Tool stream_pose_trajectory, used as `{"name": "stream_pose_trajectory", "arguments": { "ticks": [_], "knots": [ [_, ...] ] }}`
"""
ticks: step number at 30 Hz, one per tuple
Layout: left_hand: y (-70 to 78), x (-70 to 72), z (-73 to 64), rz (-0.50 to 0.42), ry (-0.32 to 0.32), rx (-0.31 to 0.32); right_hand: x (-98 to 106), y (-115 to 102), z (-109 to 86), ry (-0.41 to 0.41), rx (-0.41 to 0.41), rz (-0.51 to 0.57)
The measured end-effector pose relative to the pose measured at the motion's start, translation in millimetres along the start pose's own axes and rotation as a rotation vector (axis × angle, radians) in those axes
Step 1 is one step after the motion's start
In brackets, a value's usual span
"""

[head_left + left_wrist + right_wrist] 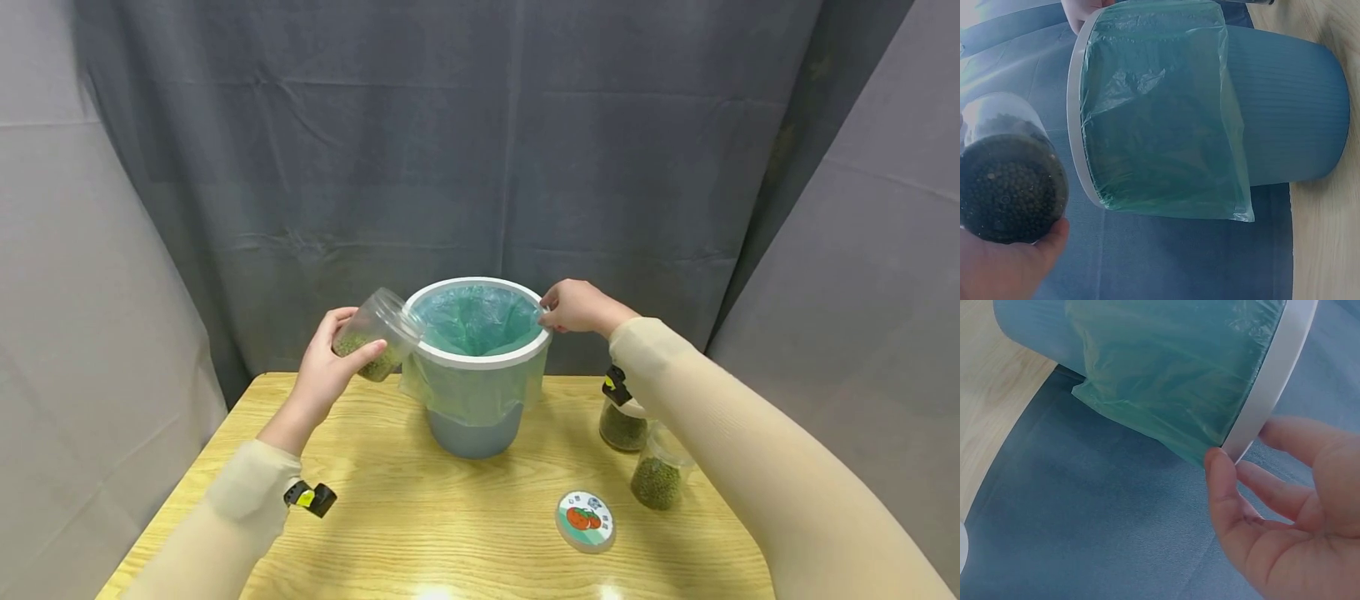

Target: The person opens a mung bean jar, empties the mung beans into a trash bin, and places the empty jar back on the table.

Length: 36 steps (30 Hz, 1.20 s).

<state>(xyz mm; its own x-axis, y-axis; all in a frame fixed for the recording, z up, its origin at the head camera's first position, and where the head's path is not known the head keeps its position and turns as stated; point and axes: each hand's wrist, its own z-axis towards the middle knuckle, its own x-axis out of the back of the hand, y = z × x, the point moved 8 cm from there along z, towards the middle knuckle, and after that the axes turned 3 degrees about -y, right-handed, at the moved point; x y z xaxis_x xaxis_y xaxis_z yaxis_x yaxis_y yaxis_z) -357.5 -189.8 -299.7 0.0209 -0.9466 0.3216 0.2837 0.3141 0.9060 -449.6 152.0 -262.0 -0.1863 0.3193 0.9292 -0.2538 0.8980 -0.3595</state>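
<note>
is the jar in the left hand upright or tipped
Tipped: in the head view, the jar leans in the left hand, top end toward the bin.

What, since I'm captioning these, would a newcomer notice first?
First, the blue-grey bin in the middle, its green liner hanging below the white rim. Then the left grip, holding a tilted jar of green grains near the rim's left, while the right grip pinches its right side. Nearer, right of centre, lies a disc with orange print.

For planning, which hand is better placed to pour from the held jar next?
Probably the left hand, gripping the tilted bean jar near the trash bin; the right hand holds the bin's rim.
</note>
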Motion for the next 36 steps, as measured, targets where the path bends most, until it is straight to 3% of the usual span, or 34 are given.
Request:
{"name": "stream_pose_trajectory", "arguments": {
  "ticks": [16, 36],
  "knots": [
    [15.1, 8.5, 17.2, 0.015, -0.022, -0.005, -2.1, 4.2, 0.1, 0.013, -0.013, 0.010],
    [28.7, 13.3, 30.9, 0.130, -0.056, 0.001, -2.7, -0.7, -3.6, 0.024, -0.012, 0.034]
  ]
}}
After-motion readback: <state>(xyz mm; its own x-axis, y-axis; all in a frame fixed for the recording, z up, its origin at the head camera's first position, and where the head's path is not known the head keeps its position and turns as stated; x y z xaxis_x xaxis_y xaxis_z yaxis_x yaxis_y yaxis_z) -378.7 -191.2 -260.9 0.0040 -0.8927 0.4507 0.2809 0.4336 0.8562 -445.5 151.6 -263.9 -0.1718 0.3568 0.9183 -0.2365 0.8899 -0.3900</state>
